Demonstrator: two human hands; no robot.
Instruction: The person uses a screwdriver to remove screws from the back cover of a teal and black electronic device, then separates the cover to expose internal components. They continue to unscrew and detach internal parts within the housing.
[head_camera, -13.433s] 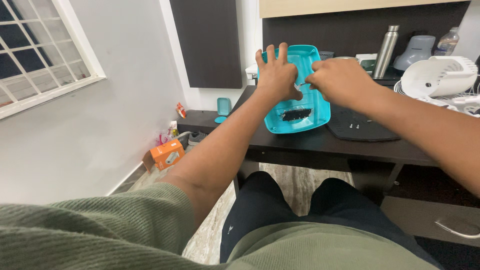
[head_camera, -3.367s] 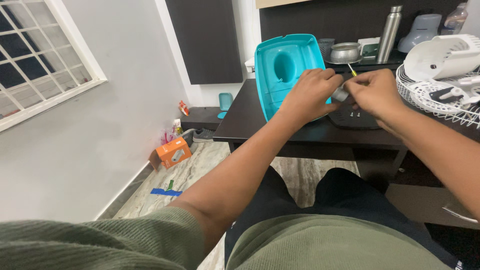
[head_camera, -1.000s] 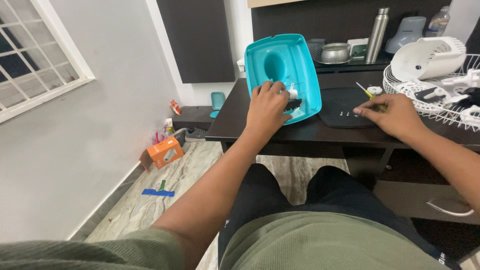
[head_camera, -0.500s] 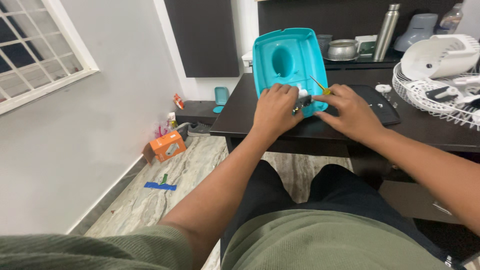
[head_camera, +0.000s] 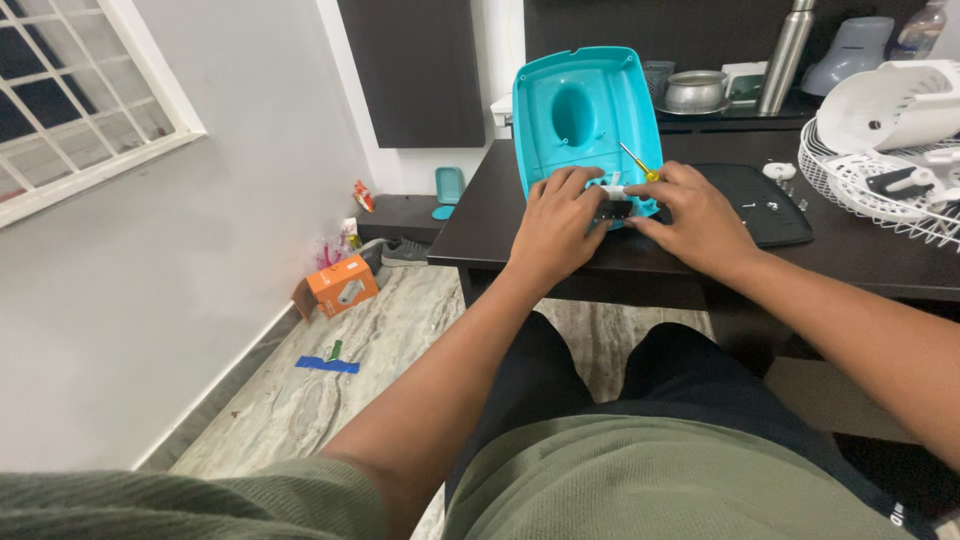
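A teal plastic housing (head_camera: 585, 125) stands tilted at the near edge of the dark surface (head_camera: 880, 265), its long axis running away from the person. The left hand (head_camera: 555, 222) curls on its lower end; the right hand (head_camera: 695, 215), equally close, pinches a yellow-handled screwdriver (head_camera: 637, 162) angled toward a small dark part (head_camera: 615, 208) between both grips.

right hand (head_camera: 700, 215) back from the black mat (head_camera: 775, 205) to the lower edge of the teal housing (head_camera: 585, 115), yellow-handled screwdriver (head_camera: 637, 162) now in it. left hand (head_camera: 560, 225) slid down; both meet at a small black part (head_camera: 615, 208) near the desk's front edge.
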